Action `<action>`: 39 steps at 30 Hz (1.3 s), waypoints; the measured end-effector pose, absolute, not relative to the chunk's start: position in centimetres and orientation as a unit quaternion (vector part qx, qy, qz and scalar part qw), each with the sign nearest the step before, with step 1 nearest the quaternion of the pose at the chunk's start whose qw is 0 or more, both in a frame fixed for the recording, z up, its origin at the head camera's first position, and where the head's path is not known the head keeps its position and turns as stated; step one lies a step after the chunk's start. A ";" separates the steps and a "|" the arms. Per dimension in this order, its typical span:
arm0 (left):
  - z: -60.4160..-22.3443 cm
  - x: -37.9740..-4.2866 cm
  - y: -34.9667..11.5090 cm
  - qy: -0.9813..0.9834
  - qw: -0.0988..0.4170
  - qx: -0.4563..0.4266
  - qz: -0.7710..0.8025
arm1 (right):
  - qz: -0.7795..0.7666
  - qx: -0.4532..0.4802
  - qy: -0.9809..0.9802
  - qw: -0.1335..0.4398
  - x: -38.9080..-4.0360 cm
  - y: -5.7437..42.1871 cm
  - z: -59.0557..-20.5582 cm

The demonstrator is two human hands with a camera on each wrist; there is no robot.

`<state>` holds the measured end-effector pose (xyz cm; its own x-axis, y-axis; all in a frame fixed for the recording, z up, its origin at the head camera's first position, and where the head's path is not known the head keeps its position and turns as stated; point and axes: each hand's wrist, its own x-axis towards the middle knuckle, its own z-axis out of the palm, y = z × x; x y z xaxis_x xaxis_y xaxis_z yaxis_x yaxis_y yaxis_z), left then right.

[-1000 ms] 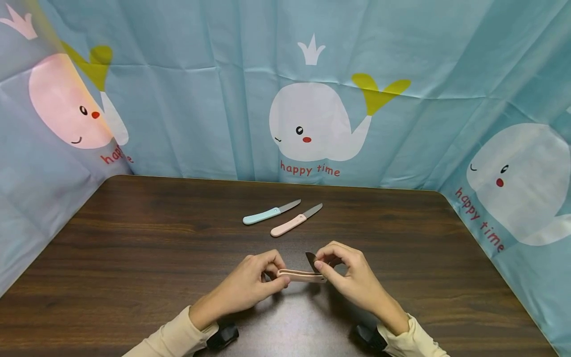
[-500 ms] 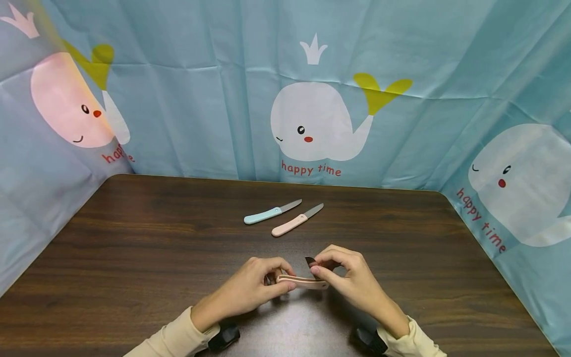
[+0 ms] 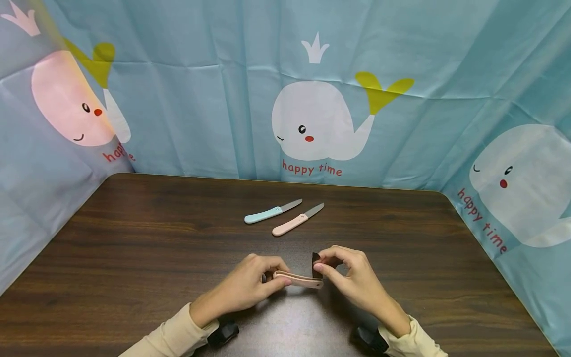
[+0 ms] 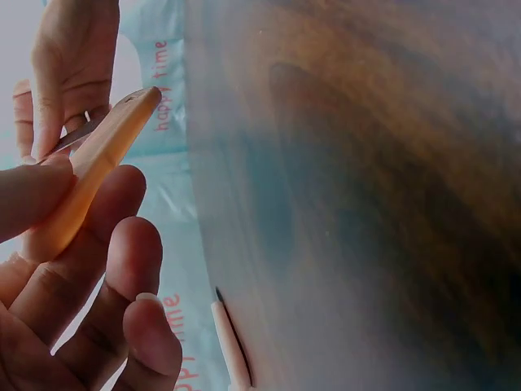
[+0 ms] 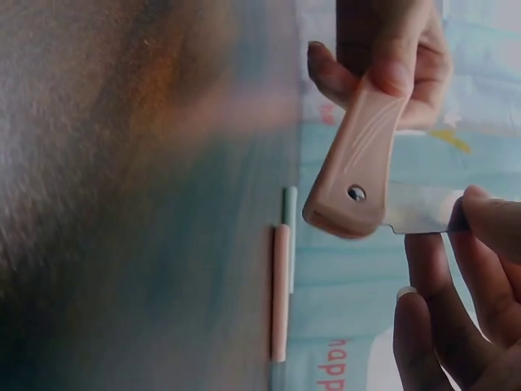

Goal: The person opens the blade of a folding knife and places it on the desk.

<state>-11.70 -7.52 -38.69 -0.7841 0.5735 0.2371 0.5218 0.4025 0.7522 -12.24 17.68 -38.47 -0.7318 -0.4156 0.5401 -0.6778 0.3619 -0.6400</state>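
Note:
My left hand grips the far end of a pink folding knife's handle, between thumb and fingers, above the table. My right hand pinches the knife's blade between thumb and fingers. The blade stands roughly square to the handle, half folded out, with its rivet showing in the right wrist view. In the left wrist view the handle lies against the left fingers, the slot edge facing the right hand.
Beyond the hands, a light blue folding knife and a second pink folding knife lie side by side on the dark wooden table, blades out. A blue whale-print curtain hangs round the table's back and sides.
The blade has swung from leaning left over the handle to standing about upright from it. The left hand has shifted slightly left with the handle. The two knives behind stay put.

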 end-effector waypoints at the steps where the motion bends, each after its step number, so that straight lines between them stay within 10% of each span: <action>1: -38.7 -11.8 -7.6 0.838 0.029 0.325 0.438 | 0.454 0.328 -0.816 0.144 -12.3 17.8 -38.4; 39: -37.4 -12.6 -9.0 0.765 -0.041 0.280 0.579 | 0.490 0.215 -0.845 0.008 -13.9 22.0 -36.4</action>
<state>-12.57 -8.98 -37.40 -0.8395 0.3816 0.3867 0.4758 0.1726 0.8624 -13.94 21.98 -36.39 -0.9073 -0.3560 0.2236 -0.3708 0.4268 -0.8249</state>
